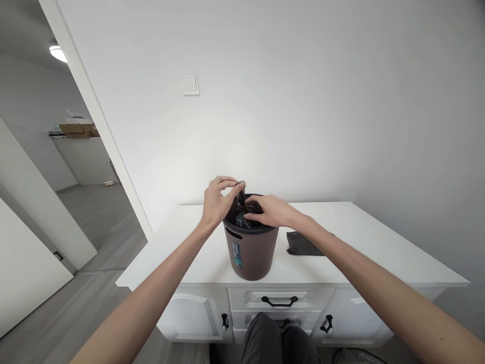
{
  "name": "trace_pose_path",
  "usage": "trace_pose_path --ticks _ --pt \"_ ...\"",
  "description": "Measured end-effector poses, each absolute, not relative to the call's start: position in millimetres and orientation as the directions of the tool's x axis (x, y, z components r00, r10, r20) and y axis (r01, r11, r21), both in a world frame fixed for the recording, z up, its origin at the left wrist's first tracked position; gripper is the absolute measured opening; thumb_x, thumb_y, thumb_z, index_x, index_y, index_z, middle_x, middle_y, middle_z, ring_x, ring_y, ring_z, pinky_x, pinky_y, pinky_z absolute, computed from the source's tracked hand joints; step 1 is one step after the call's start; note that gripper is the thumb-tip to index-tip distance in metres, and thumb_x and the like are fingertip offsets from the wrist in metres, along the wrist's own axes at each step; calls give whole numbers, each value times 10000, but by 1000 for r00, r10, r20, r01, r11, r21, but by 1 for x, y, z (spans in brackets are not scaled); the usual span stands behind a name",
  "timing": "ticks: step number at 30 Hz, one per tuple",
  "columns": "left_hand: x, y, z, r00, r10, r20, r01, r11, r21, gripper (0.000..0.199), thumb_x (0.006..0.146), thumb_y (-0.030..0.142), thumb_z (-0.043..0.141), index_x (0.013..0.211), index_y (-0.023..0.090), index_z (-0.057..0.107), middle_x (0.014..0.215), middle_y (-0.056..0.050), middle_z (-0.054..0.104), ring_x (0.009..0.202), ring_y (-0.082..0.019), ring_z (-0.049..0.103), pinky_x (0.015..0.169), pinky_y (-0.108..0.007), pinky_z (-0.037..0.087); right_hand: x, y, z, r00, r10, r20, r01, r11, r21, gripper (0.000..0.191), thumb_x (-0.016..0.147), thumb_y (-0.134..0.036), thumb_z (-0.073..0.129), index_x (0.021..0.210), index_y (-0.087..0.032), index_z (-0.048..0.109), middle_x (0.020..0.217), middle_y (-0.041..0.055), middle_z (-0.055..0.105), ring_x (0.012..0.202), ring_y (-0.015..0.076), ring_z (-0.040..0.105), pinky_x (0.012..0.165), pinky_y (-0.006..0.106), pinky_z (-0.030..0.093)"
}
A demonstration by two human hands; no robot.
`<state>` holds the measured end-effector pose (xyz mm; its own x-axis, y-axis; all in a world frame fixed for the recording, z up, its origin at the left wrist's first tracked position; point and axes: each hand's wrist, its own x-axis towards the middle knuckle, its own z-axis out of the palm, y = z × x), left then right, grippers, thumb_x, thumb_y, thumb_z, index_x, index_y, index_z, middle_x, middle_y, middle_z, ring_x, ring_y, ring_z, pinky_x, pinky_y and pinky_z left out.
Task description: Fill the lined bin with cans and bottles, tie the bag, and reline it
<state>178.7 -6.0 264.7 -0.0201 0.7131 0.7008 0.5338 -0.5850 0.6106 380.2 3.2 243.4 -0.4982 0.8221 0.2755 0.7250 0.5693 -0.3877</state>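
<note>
A brown trash can (252,255) with a dark rim and a blue label stands upright on the white cabinet top. Inside its mouth lies a crumpled black trash bag (245,220). My left hand (222,198) is above the rim's left side, thumb and fingers pinching a raised part of the bag. Over the right side of the rim reaches my right hand (270,210), its thumb and fingers closed around another part of the bag inside the can. How much plastic the right fingers grip is partly hidden.
Flat black plastic (303,244) lies on the white cabinet (364,253), right of the can and partly behind my right forearm. A wall with a light switch (190,85) rises behind. At left, a doorway shows a cardboard box (76,130).
</note>
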Motion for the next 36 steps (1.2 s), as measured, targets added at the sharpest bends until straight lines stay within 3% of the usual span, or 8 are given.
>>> trace_pose_path --ticks 6,10,13,16,20,25,29,36 --pt "171 -21 262 -22 734 678 516 -573 637 270 968 510 656 1014 287 801 1284 -48 712 1254 -238 609 1077 -385 469 361 2 252 -467 805 366 745 581 -328 90 971 -335 663 933 -274 717 966 56 788 869 258 714 656 314 434" --pt "144 -11 234 -260 780 569 432 -433 791 504 1031 628 477 1276 241 687 1446 -121 632 1321 -250 576 1084 -396 458 373 7 259 -345 828 443 719 536 -442 130 961 -317 654 868 -239 702 900 59 775 801 229 691 666 304 450" --pt "124 -4 199 -384 827 411 344 -284 895 644 1008 730 407 1245 184 652 1392 -182 651 1323 -293 580 1078 -428 461 382 12 257 -232 847 479 705 486 -517 166 974 -352 631 896 -224 704 902 70 768 819 230 684 704 311 468" --pt "114 -9 166 -352 890 291 320 -178 931 684 979 783 390 1158 173 644 1354 -204 662 1311 -324 592 1080 -465 463 385 20 250 -172 850 497 685 466 -561 178 993 -352 593 942 -216 696 933 77 767 860 231 687 743 316 473" --pt "123 -29 151 -157 905 395 386 -312 868 583 1010 716 410 1265 228 604 1431 -151 615 1346 -291 571 1124 -474 445 381 27 244 -132 867 480 665 436 -606 165 995 -348 577 962 -215 670 984 78 767 886 228 685 763 319 476" --pt "148 -49 167 17 755 655 529 -563 635 522 995 603 551 1445 341 506 1581 -117 415 1515 -292 385 1231 -524 367 369 28 250 -119 877 466 578 443 -685 178 981 -380 576 924 -227 647 944 70 762 868 234 697 752 328 504" --pt "154 -53 165 34 745 666 588 -554 589 393 997 521 595 1336 325 566 1553 -119 342 1561 -300 294 1271 -548 317 366 34 263 26 825 564 493 480 -726 162 958 -374 580 943 -233 659 1008 82 764 950 259 696 817 365 529" --pt "161 -50 148 79 730 679 625 -567 537 414 940 510 703 1257 297 542 1543 -141 290 1566 -351 269 1255 -606 322 381 57 276 181 810 558 344 479 -807 232 933 -405 588 1011 -199 659 1084 105 750 1029 265 680 912 401 531"
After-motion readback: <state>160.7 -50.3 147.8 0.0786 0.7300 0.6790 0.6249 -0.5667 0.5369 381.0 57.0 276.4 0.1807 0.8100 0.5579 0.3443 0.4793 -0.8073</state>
